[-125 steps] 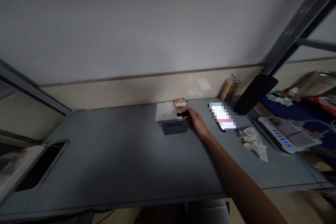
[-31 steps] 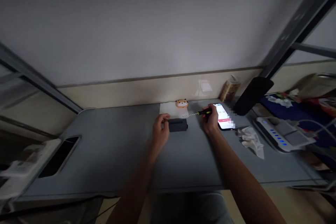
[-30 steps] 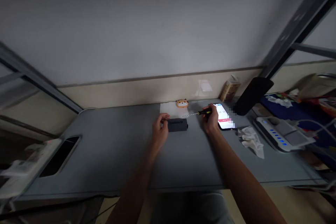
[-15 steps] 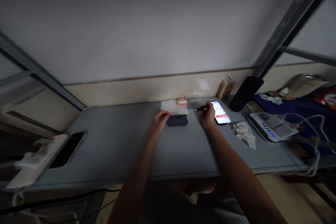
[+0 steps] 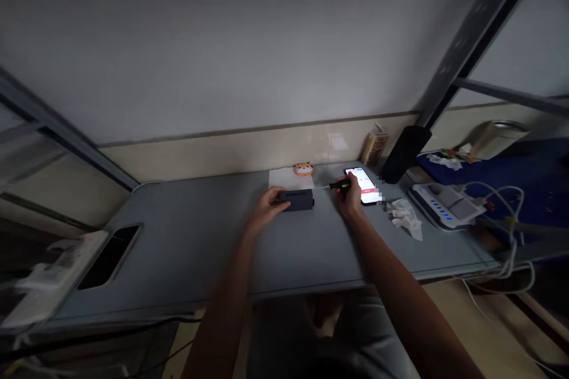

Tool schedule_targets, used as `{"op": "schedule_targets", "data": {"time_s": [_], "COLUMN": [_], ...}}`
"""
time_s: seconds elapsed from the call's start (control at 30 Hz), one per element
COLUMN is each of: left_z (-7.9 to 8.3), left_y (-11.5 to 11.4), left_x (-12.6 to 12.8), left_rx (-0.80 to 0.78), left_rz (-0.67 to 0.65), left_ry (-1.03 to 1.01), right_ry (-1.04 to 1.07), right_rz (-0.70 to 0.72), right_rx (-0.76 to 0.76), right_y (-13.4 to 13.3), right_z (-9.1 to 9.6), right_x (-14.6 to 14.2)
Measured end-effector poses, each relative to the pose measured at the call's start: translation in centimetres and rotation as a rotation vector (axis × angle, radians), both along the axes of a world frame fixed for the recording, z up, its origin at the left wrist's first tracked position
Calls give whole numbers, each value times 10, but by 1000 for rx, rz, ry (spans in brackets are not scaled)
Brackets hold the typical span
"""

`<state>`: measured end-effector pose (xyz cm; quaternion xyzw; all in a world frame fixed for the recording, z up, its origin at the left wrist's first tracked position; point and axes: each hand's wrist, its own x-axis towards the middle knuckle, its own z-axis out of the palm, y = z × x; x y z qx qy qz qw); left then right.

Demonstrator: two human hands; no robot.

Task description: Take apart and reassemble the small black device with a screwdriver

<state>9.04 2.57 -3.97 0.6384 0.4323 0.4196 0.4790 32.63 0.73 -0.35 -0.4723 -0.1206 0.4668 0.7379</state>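
The person's left hand [image 5: 269, 204] has its grip closed on the left end of a dark grey vented box [image 5: 297, 200], which lies on the grey bench [image 5: 186, 254] near its far edge. The right hand [image 5: 349, 197] grips a small screwdriver [image 5: 339, 185] with a black and yellow handle. Its thin shaft points left, and the tip sits just beside the box's right end, above the far corner.

A white sheet of paper [image 5: 288, 178] lies directly behind the box, touching it, with a small orange toy figure [image 5: 303, 169] at the sheet's far edge. Just right of the right hand lies a lit smartphone [image 5: 361, 185], its right side blurred out. Beyond it, a black padded object [image 5: 405, 154] leans near the wall, beside a small carton [image 5: 374, 145]. Farther right on the bench are crumpled tissue [image 5: 403, 219] and a white power strip with blue lights [image 5: 444, 207], its cables trailing off the right edge. At the left end, the bench has a long dark slot [image 5: 109, 256].
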Motion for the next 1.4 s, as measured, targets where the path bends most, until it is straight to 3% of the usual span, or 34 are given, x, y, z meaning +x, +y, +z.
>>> {"op": "schedule_targets", "data": {"time_s": [0.2, 0.53, 0.7, 0.8, 0.93, 1.03, 1.2, 1.4], "left_z": [-1, -9, -10, -10, -12, -14, -17, -13], "left_y": [-2, 0, 1, 1, 2, 3, 3, 1], "left_x": [-1, -5, -5, -4, -2, -2, -2, -1], "left_rx": [61, 385, 433, 433, 418, 421, 432, 427], "left_rz": [4, 144, 142, 147, 149, 145, 149, 157], "left_ry": [-8, 376, 454, 500, 537, 528, 509, 514], "right_ry": [-36, -223, -570, -761, -980, -1097, -1106, -1147], "right_rz": [-24, -259, -328, -248, -69, -48, -12, 170], "right_rx": [0, -39, 157, 283, 345, 391, 403, 468], "right_y": [0, -5, -18, -26, -33, -36, -36, -39], "right_z": [2, 1, 2, 1, -2, -3, -7, -12], "right_x": [-1, -1, -5, -10, -18, -21, -25, -41]}}
